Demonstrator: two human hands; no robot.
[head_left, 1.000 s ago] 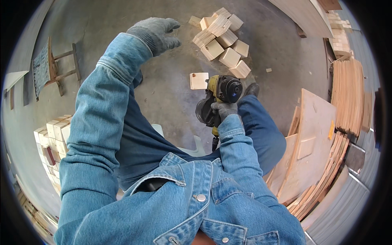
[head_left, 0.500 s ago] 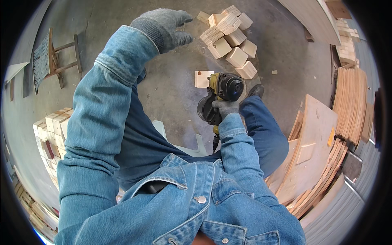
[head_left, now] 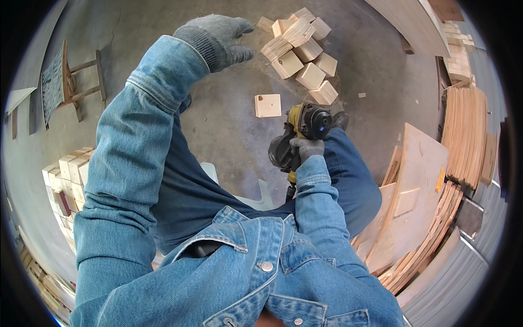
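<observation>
My left hand (head_left: 219,39), in a grey knit glove, reaches out at the upper left with fingers apart and nothing in it. In my right hand (head_left: 306,149), also gloved in grey, is the handle of a yellow and black coil nail gun (head_left: 298,133). The gun hangs in front of my right leg, its round black head facing up. A single wooden block (head_left: 267,106) with a dark knot lies on the floor, just beyond the gun and apart from it. Farther off is a loose heap of wooden blocks (head_left: 298,52).
To the right stand leaning plywood sheets (head_left: 417,174) and a stack of thin boards (head_left: 464,139). A stack of blocks (head_left: 68,180) sits at the left, below a wooden frame (head_left: 71,82). Pale seat parts (head_left: 256,201) show between my legs. A small wood scrap (head_left: 362,95) lies on the floor.
The nail gun has shifted slightly right and toward me, uncovering the edge of the single block. My left hand stays raised in nearly the same place.
</observation>
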